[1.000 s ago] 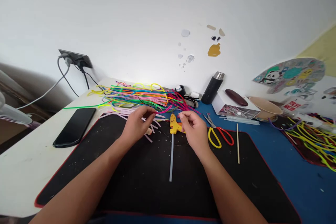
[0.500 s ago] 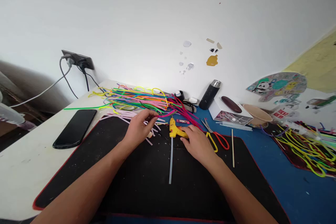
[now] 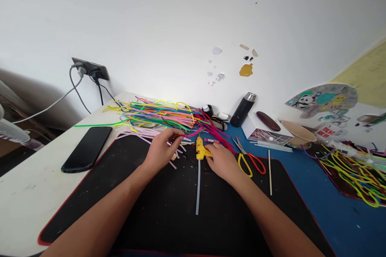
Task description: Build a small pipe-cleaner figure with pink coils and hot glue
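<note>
Right hand (image 3: 224, 164) has reached glue gun (image 3: 200, 150), apparently gripping; left hand (image 3: 161, 150) pinches magenta stem (image 3: 195, 133).

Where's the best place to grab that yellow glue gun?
Likely by the glue gun's handle, from the right: it juts that way off the body, beside the right hand, while the nozzle points towards the wall and the glue stick trails behind.
</note>
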Motion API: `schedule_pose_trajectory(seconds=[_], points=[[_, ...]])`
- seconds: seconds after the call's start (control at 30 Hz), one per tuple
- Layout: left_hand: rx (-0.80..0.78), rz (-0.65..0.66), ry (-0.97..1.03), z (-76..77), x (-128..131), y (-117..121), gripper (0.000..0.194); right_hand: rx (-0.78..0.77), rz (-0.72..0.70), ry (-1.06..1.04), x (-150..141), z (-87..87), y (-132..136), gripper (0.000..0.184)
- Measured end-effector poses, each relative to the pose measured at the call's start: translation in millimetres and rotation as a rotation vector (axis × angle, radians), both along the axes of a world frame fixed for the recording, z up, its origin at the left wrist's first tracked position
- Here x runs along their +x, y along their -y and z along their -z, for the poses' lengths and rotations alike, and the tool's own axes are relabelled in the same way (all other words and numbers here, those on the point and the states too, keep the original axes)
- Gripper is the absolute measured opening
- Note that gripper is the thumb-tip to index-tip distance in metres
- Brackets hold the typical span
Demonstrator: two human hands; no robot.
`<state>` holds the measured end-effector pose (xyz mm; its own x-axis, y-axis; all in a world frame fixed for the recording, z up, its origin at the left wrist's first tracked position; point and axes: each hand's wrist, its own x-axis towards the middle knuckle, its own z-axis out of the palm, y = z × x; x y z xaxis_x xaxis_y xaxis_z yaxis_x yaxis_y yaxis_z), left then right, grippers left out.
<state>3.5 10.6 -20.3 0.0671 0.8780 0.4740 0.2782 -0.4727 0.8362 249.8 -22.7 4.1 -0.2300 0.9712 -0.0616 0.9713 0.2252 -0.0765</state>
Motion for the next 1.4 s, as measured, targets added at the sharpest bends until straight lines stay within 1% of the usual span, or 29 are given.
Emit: schedule_pose_trajectory(seconds=[0.1, 0.2, 0.27, 0.43, 0.5, 0.57, 0.7, 0.73, 0.8, 0.87, 0.9, 1.0, 1.1, 1.23, 1.3, 1.4], points=[[-0.152, 0.022, 0.166, -0.4, 1.1, -1.7, 0.021, 0.01, 0.013, -0.021, 0.8, 3.9, -1.0, 0.039], [-0.258, 0.063, 0.321, -2.7, 2.2, -3.0, 0.028, 0.024, 0.033, -0.046, 1.3, 8.6, -0.7, 0.041], [-0.29, 0.083, 0.373, -4.6, 3.0, -3.1, 0.031, 0.034, 0.049, -0.077, 1.3, 11.3, -0.7, 0.041], [-0.318, 0.072, 0.394, -7.6, 3.4, -3.1, 0.036, 0.01, 0.101, -0.158, 1.0, 16.5, 0.2, 0.043], [-0.335, 0.07, 0.418, -8.5, 2.6, -3.8, 0.038, 0.011, 0.131, -0.236, 2.5, 20.4, 2.7, 0.041], [-0.346, 0.064, 0.462, -9.7, 1.6, -4.7, 0.039, 0.025, 0.171, -0.394, 5.7, 25.8, 6.8, 0.04], [-0.374, 0.057, 0.566, -11.1, 0.6, -6.3, 0.038, 0.01, 0.254, -0.923, 12.4, 33.8, 16.7, 0.031], [-0.384, 0.058, 0.587, -11.0, 0.5, -6.7, 0.038, -0.015, 0.257, -1.055, 12.4, 33.9, 19.1, 0.03], [-0.402, 0.051, 0.614, -10.2, 0.3, -7.8, 0.038, -0.108, 0.261, -1.283, 9.1, 31.2, 23.4, 0.037], [-0.404, 0.028, 0.608, -8.9, -0.3, -9.0, 0.038, -0.234, 0.24, -1.446, 1.5, 25.8, 27.3, 0.045], [-0.398, 0.009, 0.589, -8.2, -0.8, -9.6, 0.038, -0.273, 0.219, -1.485, -3.5, 22.7, 28.9, 0.049], [-0.363, -0.052, 0.482, -5.7, -2.6, -10.7, 0.037, -0.323, 0.191, -1.508, -19.5, 14.4, 31.3, 0.056], [-0.323, -0.085, 0.364, -3.0, -3.4, -10.1, 0.031, -0.271, 0.179, -1.478, -32.1, 10.8, 29.6, 0.055], [-0.279, -0.138, 0.24, -0.2, -2.7, -7.3, 0.026, -0.179, 0.156, -1.451, -40.5, 15.9, 26.9, 0.052], [-0.247, -0.161, 0.163, -0.3, -2.0, -5.3, 0.023, -0.16, 0.129, -1.433, -41.9, 20.6, 28.0, 0.051], [-0.187, -0.163, 0.049, -2.1, -0.6, -0.9, 0.016, -0.152, 0.074, -1.349, -41.7, 25.4, 32.1, 0.047]])
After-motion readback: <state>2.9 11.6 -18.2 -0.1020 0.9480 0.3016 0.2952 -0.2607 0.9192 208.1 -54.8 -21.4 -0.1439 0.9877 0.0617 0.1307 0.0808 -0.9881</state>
